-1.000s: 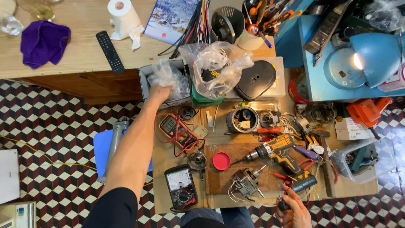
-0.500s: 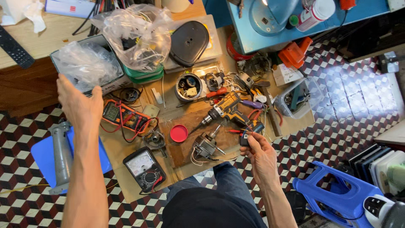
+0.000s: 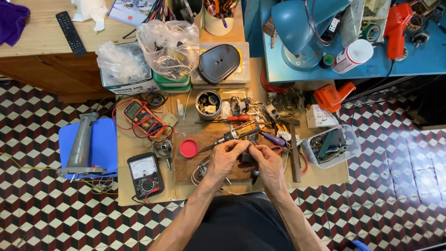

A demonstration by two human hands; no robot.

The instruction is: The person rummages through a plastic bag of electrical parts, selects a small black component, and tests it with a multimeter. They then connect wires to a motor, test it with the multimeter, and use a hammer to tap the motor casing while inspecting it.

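Observation:
My left hand (image 3: 224, 159) and my right hand (image 3: 265, 162) meet over a wooden board (image 3: 186, 166) in the middle of the low cardboard-covered table. Their fingertips pinch a small dark part (image 3: 246, 156) between them. Most of that part is hidden by my fingers. Just beyond my fingers lies a yellow and black cordless drill (image 3: 241, 131). A red round lid (image 3: 188, 148) rests on the board to the left of my left hand.
An analog meter (image 3: 145, 173) and an orange multimeter (image 3: 141, 116) with red leads lie at the left. A tin can (image 3: 208, 103), plastic bags (image 3: 169, 46) and a clear tub (image 3: 331, 145) ring the board. A blue stool (image 3: 104, 144) carries a grey cylinder (image 3: 82, 139).
My left hand has drawn back from the plastic bags at the far left and joined my right hand at the board. My view has swung and settled over the table.

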